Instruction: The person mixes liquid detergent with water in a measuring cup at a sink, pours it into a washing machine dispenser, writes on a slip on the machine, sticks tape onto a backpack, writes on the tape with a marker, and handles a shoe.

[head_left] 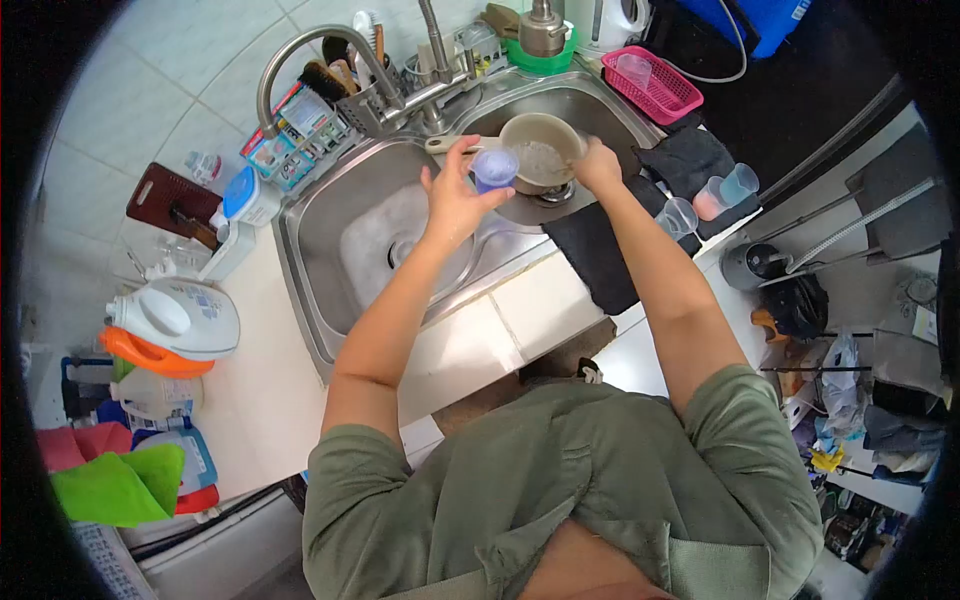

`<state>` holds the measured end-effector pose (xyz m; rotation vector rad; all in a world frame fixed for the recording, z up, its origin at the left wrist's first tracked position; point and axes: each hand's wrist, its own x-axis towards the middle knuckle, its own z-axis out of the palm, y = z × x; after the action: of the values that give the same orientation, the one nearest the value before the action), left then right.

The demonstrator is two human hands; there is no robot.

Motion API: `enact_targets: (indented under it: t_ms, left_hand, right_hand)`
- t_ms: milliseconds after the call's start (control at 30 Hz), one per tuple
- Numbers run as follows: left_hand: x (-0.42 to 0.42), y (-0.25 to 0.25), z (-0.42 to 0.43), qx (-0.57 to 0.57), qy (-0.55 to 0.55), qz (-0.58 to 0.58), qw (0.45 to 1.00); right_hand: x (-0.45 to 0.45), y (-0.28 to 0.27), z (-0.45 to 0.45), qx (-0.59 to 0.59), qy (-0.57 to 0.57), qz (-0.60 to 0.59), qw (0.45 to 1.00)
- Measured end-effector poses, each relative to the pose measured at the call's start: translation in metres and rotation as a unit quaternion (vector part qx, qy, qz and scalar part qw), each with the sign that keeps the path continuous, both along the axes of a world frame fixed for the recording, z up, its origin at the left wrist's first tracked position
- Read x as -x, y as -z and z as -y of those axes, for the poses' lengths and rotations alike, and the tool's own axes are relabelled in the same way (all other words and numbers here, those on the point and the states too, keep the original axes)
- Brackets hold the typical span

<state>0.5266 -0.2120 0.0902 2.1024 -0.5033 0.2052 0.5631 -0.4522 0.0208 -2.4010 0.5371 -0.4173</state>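
Observation:
My left hand [458, 203] is over the divider of the double sink, thumb and fingers around a small purple plastic cup [495, 168] with whitish contents or foam at its top. Just behind the cup is a beige saucepan [542, 135] above the right basin, its pale handle [440, 145] pointing left. Whitish, cloudy water [540, 160] shows inside the pan. My right hand [598, 168] is closed at the pan's right rim; its fingertips are partly hidden, and it seems to grip the edge.
The left basin [330, 225] holds soapy water. A steel faucet [290, 50] arches over it. Dark cloths [600, 255] lie right of the sink, with clear cups [678, 217] on them. A pink basket [655, 85] stands behind. Detergent bottles [185, 310] are at left.

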Motion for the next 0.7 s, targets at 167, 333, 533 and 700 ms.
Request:
enact_targets:
  t_ms: [167, 333, 533, 700]
  left_hand:
    - [0.021, -0.028, 0.015, -0.014, 0.081, -0.016, 0.996]
    - [0.075, -0.069, 0.069, 0.011, 0.211, -0.054, 0.976]
    - [0.169, -0.094, 0.206, 0.012, 0.369, -0.098, 0.924]
    - [0.251, -0.08, 0.356, 0.051, 0.532, -0.175, 0.827]
  right_hand:
    - [0.083, -0.109, 0.004, 0.0, -0.109, 0.231, 0.967]
    - [0.209, -0.138, 0.071, -0.31, -0.138, 0.249, 0.907]
    - [0.367, -0.124, 0.157, -0.336, -0.094, 0.188, 0.918]
    - [0.457, -0.109, 0.209, -0.171, 0.007, 0.281, 0.944]
